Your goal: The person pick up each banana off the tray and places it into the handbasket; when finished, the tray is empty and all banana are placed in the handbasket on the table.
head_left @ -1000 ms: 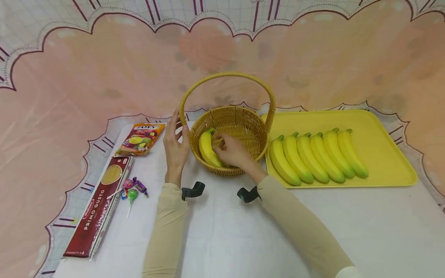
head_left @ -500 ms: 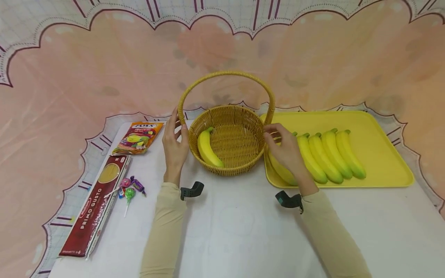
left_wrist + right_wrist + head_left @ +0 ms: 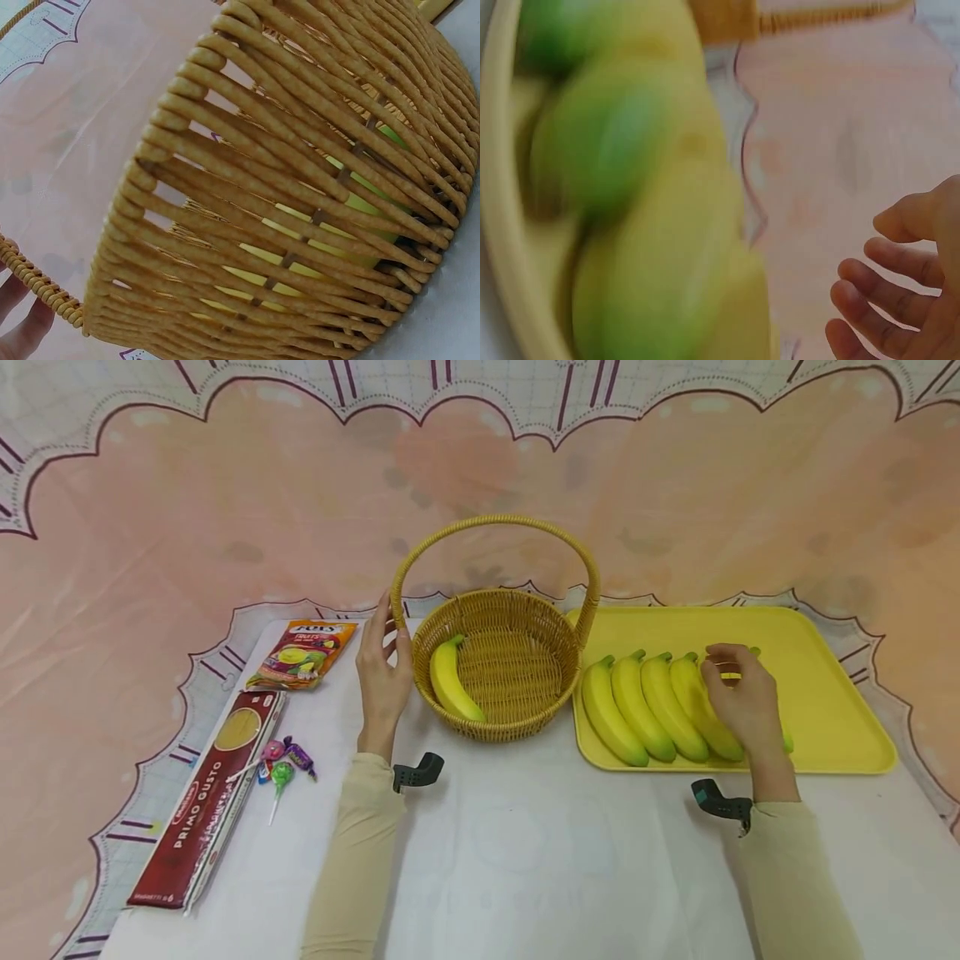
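A woven basket (image 3: 517, 731) with a tall arched handle (image 3: 495, 519) stands in the middle of the table. One banana (image 3: 452, 685) lies inside along its left wall. My left hand (image 3: 385, 681) holds the handle's left foot, thumb in front and fingers behind; the left wrist view catches its fingertips (image 3: 30, 326) beside the handle. On the yellow tray (image 3: 832, 693) lies a row of bananas (image 3: 611, 718). Over the right end of that row is my right hand (image 3: 750, 706), covering part of it. In the right wrist view its fingers (image 3: 885, 300) are spread and apart from the blurred bananas.
At the left lie an orange FOX'S candy bag (image 3: 303, 656) and a long red spaghetti pack (image 3: 210, 802). Beside the pack are lollipops (image 3: 281, 775) and a purple-wrapped candy (image 3: 300, 757). A patterned cloth (image 3: 300, 527) hangs behind the table.
My right hand has left the banana in the basket and moved right, past the basket's rim, to the far end of the banana row. My left hand has stayed at the handle.
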A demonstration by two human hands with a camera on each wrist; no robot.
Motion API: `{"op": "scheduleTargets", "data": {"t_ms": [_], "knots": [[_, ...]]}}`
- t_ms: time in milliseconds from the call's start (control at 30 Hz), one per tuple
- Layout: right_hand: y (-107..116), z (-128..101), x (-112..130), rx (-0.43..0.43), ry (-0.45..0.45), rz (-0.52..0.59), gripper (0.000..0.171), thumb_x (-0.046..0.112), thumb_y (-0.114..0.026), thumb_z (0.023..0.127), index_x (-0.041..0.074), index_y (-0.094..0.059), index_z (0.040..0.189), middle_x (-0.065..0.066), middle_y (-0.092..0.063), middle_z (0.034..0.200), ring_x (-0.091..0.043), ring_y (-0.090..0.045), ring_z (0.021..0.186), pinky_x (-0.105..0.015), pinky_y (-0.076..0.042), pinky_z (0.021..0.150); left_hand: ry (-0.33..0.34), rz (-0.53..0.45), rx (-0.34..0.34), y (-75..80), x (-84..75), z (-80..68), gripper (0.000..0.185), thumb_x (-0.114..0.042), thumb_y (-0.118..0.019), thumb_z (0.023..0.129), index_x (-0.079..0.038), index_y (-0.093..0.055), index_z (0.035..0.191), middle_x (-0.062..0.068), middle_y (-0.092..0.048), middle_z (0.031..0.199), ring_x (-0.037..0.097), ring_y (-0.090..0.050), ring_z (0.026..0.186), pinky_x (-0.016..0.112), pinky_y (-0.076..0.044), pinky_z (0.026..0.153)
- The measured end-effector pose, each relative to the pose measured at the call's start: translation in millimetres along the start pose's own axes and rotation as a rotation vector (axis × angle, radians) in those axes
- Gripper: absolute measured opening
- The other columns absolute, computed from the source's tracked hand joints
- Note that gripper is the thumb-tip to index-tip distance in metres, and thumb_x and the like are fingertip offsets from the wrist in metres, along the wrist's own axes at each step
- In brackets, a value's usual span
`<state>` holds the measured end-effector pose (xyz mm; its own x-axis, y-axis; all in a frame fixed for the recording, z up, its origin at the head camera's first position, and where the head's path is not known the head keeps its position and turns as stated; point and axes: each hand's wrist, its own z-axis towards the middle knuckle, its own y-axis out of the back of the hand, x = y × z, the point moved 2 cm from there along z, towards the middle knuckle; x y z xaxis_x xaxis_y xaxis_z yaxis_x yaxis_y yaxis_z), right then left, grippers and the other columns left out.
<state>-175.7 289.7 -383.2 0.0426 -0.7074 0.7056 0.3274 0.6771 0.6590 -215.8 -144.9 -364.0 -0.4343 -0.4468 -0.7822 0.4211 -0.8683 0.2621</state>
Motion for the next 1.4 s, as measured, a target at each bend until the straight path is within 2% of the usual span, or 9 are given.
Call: {"op": "scheduleTargets", "data": {"t_ms": [100, 200, 267, 467, 700, 1000, 1100, 1200, 1400], "knots": [[15.1, 0.1, -21.0, -0.008, -0.044, -0.036, 0.043, 0.024, -0.047, 0.096, -0.002, -0.051, 0.129, -0.022, -0.054, 0.123, -0.024, -0.052, 0.104, -0.028, -0.041, 0.085, -0.002, 0.007, -0.004, -1.4, 10.4, 1.5, 0.051, -0.004, -0.048, 0.095, -0.017, -0.041, 0.144, 0.018, -0.054, 0.125, 0.029, -0.057, 0.114, 0.046, -0.053, 0.090], [28.3, -0.8, -41.4, 0.029, -0.090, -0.076, 0.051, 0.025, -0.044, 0.096, -0.007, -0.043, 0.135, -0.032, -0.042, 0.130, -0.045, -0.042, 0.114, -0.050, -0.038, 0.089, -0.002, 0.007, 0.000, -1.2, 13.8, 1.8, 0.052, -0.007, -0.049, 0.096, -0.023, -0.040, 0.145, 0.014, -0.055, 0.125, 0.026, -0.056, 0.114, 0.044, -0.054, 0.091], [35.2, -2.2, -54.2, 0.077, -0.128, -0.108, 0.057, 0.026, -0.043, 0.096, -0.010, -0.035, 0.139, -0.038, -0.034, 0.132, -0.052, -0.036, 0.117, -0.061, -0.034, 0.089, -0.002, 0.005, 0.003, -0.9, 14.9, 1.6, 0.053, -0.009, -0.050, 0.096, -0.026, -0.039, 0.145, 0.012, -0.055, 0.126, 0.024, -0.056, 0.114, 0.042, -0.054, 0.091], [46.5, -9.0, -81.3, 0.232, -0.212, -0.158, 0.070, 0.036, -0.039, 0.097, -0.012, -0.018, 0.144, -0.044, -0.026, 0.133, -0.058, -0.031, 0.118, -0.068, -0.035, 0.089, 0.000, 0.006, 0.004, -1.8, 10.5, 1.2, 0.052, -0.007, -0.048, 0.096, -0.023, -0.039, 0.145, 0.016, -0.054, 0.125, 0.026, -0.056, 0.115, 0.044, -0.053, 0.092], [43.5, -12.8, -93.3, 0.409, -0.243, -0.171, 0.077, 0.049, -0.034, 0.097, -0.008, -0.017, 0.147, -0.040, -0.031, 0.138, -0.056, -0.034, 0.121, -0.067, -0.036, 0.092, -0.008, 0.003, 0.001, -2.3, 16.8, 0.1, 0.052, -0.011, -0.048, 0.097, -0.028, -0.038, 0.145, 0.013, -0.055, 0.125, 0.023, -0.056, 0.115, 0.044, -0.053, 0.091], [49.3, -21.2, -83.9, 0.341, -0.257, -0.159, 0.076, 0.051, -0.036, 0.096, -0.003, -0.023, 0.147, -0.037, -0.033, 0.141, -0.055, -0.035, 0.122, -0.064, -0.040, 0.086, -0.022, 0.003, 0.001, -2.2, 15.1, 0.9, 0.051, -0.013, -0.048, 0.097, -0.029, -0.039, 0.145, 0.013, -0.055, 0.124, 0.023, -0.056, 0.115, 0.042, -0.054, 0.091], [49.1, -25.5, -74.1, 0.315, -0.231, -0.122, 0.073, 0.050, -0.039, 0.096, 0.000, -0.026, 0.147, -0.034, -0.035, 0.140, -0.052, -0.036, 0.120, -0.047, -0.047, 0.076, -0.022, 0.000, -0.001, -2.4, 14.8, 1.5, 0.051, -0.012, -0.048, 0.097, -0.029, -0.039, 0.145, 0.013, -0.055, 0.124, 0.023, -0.056, 0.115, 0.042, -0.054, 0.091], [45.1, -30.0, -61.9, 0.311, -0.168, -0.101, 0.070, 0.048, -0.043, 0.096, 0.000, -0.030, 0.146, -0.031, -0.039, 0.137, -0.050, -0.040, 0.116, -0.031, -0.044, 0.072, -0.018, -0.006, -0.005, -2.7, 14.8, 1.5, 0.051, -0.012, -0.048, 0.097, -0.027, -0.039, 0.145, 0.013, -0.055, 0.124, 0.024, -0.056, 0.114, 0.044, -0.053, 0.091], [33.7, -39.8, -36.9, 0.316, -0.064, -0.089, 0.065, 0.043, -0.048, 0.096, 0.000, -0.036, 0.143, -0.027, -0.047, 0.131, -0.043, -0.047, 0.111, -0.018, -0.040, 0.073, -0.007, -0.006, -0.009, -4.1, 10.4, -0.8, 0.052, -0.008, -0.048, 0.096, -0.022, -0.038, 0.146, 0.016, -0.054, 0.125, 0.029, -0.055, 0.115, 0.048, -0.052, 0.091]]}}
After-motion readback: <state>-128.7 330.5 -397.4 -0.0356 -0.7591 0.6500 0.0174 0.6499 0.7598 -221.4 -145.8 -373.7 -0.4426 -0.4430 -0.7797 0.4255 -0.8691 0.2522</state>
